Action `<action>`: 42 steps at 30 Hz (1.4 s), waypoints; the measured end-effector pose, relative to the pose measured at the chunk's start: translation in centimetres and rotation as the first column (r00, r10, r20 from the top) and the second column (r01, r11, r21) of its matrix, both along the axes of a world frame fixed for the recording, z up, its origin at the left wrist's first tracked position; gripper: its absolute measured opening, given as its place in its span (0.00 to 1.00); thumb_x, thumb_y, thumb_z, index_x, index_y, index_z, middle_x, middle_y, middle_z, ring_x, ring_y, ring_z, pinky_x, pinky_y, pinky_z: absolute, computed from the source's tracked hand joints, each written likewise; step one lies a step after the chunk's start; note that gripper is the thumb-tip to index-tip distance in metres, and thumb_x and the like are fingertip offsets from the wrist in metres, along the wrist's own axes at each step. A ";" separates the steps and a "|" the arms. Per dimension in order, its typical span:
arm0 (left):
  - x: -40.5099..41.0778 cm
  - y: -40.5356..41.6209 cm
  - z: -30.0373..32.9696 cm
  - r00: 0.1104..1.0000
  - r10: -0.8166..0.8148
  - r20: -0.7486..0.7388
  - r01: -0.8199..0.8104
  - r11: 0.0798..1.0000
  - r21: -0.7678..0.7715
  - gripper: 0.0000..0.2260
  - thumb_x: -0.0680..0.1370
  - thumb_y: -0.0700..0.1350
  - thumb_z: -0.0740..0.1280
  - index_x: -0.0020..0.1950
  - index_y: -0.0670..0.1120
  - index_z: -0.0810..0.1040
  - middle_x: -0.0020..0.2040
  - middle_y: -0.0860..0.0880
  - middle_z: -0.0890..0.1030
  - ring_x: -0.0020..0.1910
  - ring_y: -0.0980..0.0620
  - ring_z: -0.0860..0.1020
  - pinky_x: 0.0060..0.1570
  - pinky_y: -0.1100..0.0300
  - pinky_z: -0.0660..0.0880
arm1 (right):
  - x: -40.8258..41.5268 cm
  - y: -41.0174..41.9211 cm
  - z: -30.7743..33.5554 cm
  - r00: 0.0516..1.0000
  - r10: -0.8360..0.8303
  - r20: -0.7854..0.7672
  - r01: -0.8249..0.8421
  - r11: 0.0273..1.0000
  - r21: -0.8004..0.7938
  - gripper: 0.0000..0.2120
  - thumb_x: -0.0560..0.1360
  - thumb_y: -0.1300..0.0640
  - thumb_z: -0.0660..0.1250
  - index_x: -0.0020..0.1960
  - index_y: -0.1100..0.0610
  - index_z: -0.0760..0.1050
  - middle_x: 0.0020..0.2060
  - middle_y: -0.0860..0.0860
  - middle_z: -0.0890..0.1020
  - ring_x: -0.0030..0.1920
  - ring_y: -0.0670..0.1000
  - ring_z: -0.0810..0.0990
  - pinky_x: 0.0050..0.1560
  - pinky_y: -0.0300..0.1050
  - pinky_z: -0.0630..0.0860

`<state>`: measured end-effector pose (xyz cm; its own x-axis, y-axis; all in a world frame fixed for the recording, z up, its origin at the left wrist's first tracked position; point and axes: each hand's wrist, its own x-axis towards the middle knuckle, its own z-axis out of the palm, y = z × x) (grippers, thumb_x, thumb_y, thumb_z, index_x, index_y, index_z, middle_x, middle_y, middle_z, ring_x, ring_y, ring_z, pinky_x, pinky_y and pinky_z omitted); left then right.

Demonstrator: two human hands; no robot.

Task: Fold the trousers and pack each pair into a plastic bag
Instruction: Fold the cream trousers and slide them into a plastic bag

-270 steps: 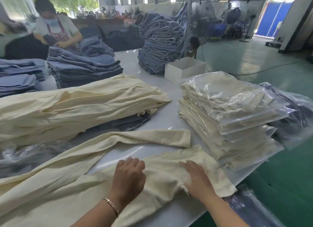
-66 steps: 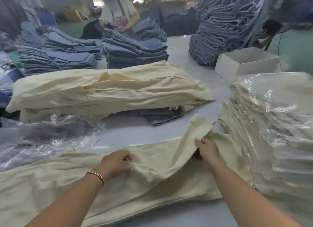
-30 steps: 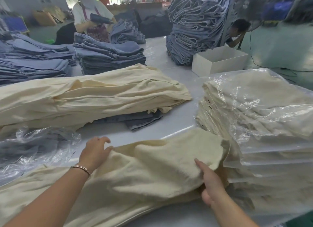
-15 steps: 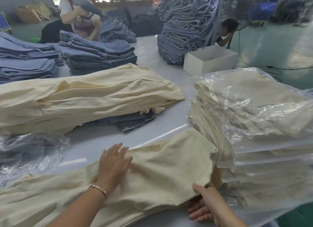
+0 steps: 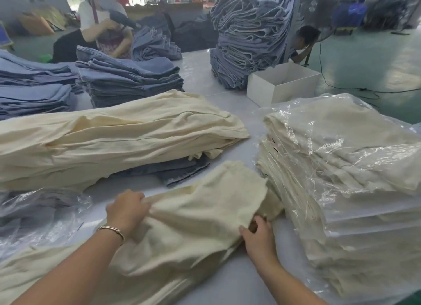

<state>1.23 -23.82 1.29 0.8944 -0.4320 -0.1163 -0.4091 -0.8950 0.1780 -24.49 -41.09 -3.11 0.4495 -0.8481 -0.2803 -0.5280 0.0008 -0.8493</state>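
the cream trousers (image 5: 193,225) lie across the near edge of the white counter (image 5: 227,288), one end bunched up just beside the stack of bagged trousers (image 5: 341,190) on the right. the left hand (image 5: 127,211) grips a fold of the cloth, fingers curled into it. the right hand (image 5: 258,235) pinches the lower edge of the raised end, fingers tucked under the cloth. behind lies a long pile of cream trousers (image 5: 114,138), and empty plastic bags (image 5: 38,213) lie at the left.
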 end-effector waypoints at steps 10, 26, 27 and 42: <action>-4.5 -1.4 -1.7 0.948 -0.260 0.182 0.284 0.951 -0.120 0.26 0.75 0.58 0.54 0.69 0.47 0.71 0.70 0.46 0.69 0.70 0.45 0.64 0.72 0.49 0.57 | 5.7 -5.4 0.4 0.899 -0.382 0.217 0.351 0.921 0.168 0.08 0.68 0.56 0.74 0.40 0.58 0.77 0.39 0.54 0.80 0.40 0.57 0.78 0.41 0.46 0.73; -10.0 -23.2 0.9 0.576 -0.183 -0.797 -0.244 0.892 -0.381 0.17 0.70 0.58 0.69 0.44 0.44 0.76 0.40 0.45 0.80 0.35 0.48 0.81 0.28 0.58 0.78 | 3.1 -7.4 -0.4 0.950 -0.054 0.306 0.092 0.989 -0.113 0.11 0.62 0.57 0.73 0.32 0.53 0.70 0.26 0.43 0.70 0.29 0.44 0.66 0.33 0.43 0.63; -9.9 -23.7 1.2 0.542 -0.175 -0.822 -0.252 0.899 -0.357 0.12 0.71 0.53 0.68 0.43 0.44 0.76 0.35 0.45 0.80 0.31 0.48 0.80 0.29 0.58 0.79 | 3.0 -7.4 -0.2 0.947 -0.040 0.320 0.081 0.990 -0.117 0.11 0.62 0.52 0.74 0.33 0.51 0.72 0.28 0.43 0.71 0.30 0.44 0.66 0.34 0.43 0.63; -11.6 -24.4 6.8 0.629 -0.364 -0.687 -0.345 0.661 -0.666 0.12 0.74 0.39 0.63 0.30 0.49 0.73 0.30 0.50 0.71 0.26 0.54 0.71 0.27 0.64 0.70 | 1.3 -6.5 3.2 0.839 -0.151 0.523 0.298 0.932 -0.208 0.27 0.78 0.64 0.60 0.68 0.37 0.67 0.66 0.41 0.74 0.68 0.42 0.71 0.68 0.50 0.69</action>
